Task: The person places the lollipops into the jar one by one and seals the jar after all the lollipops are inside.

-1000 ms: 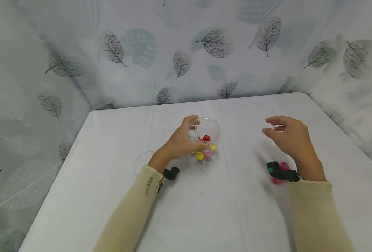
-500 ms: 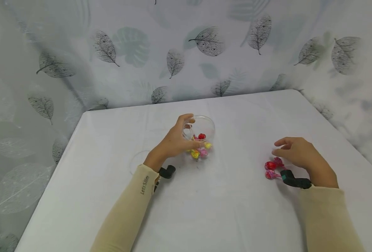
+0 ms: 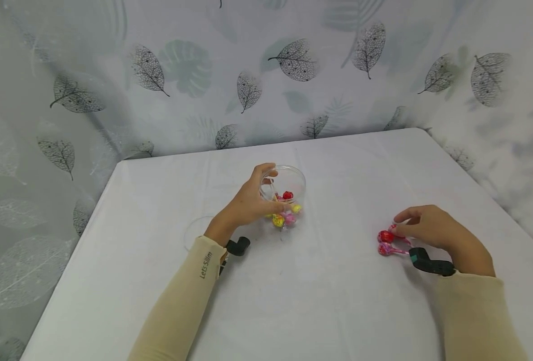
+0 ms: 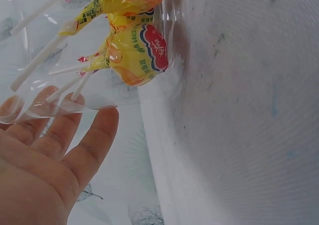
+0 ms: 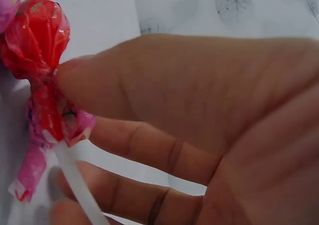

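Left hand (image 3: 248, 204) curled around a clear jar (image 3: 296, 181), thumb on the near side and fingers on the far side, with yellow lollipops (image 4: 135, 53), a red one (image 3: 288, 195) and a pink one (image 3: 289, 218) inside. Well apart at the right, a cluster of red and pink lollipops (image 3: 385, 248) lies on the white counter (image 3: 329, 296) just beside the right hand (image 3: 442, 231). Its thumb touches the twisted wrapper of a red lollipop (image 5: 39, 38), a finger behind; cannot tell whether the two pinch it.
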Demonstrator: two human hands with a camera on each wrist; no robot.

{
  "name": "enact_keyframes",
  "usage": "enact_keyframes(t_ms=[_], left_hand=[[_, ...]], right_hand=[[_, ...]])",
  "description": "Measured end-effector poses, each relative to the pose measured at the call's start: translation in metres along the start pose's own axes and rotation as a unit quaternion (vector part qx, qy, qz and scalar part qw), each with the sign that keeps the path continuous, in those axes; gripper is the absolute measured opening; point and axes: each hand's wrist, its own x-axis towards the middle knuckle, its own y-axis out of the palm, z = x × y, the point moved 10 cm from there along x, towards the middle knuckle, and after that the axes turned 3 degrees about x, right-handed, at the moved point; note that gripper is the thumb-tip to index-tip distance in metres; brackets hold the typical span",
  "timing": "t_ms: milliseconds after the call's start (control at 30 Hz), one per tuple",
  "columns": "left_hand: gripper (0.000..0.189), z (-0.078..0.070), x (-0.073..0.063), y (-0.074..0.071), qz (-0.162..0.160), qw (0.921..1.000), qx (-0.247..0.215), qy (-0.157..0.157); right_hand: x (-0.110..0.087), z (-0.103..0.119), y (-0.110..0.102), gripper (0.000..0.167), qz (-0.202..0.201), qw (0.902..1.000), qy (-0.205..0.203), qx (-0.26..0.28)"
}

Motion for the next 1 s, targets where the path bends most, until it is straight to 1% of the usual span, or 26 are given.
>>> enact_keyframes(t_ms=[100, 233, 333, 600, 800, 1000], left_hand=[[0.101, 0.000, 0.000, -0.001, -0.002, 1.0000, 0.001, -0.002], [0.101, -0.001, 0.000, -0.001, -0.003, 1.0000, 0.003, 0.000], [0.101, -0.001, -0.001, -0.001, -0.002, 1.0000, 0.003, 0.002], [0.101, 0.001, -0.002, -0.002, -0.003, 0.9999, 0.010, -0.003], [0.101, 0.002, -0.002, -0.002, 0.001, 1.0000, 0.004, -0.004], [0.101, 0.001, -0.001, -0.001, 0.000, 1.0000, 0.007, -0.002]], right_hand=[[-0.002, 0.001, 0.000, 0.046, 0.007, 0.9999, -0.007, 0.012], [-0.004, 0.002, 0.004, 0.048, 0.030, 0.9986, -0.014, 0.040], [-0.006, 0.003, 0.005, 0.047, 0.039, 0.9976, -0.014, 0.055], [-0.009, 0.010, -0.002, 0.026, 0.016, 0.9984, -0.028, 0.047], [-0.007, 0.013, -0.004, 0.022, 0.009, 0.9987, -0.016, 0.046], [-0.005, 0.018, -0.004, 0.021, -0.010, 0.9985, -0.013, 0.052]])
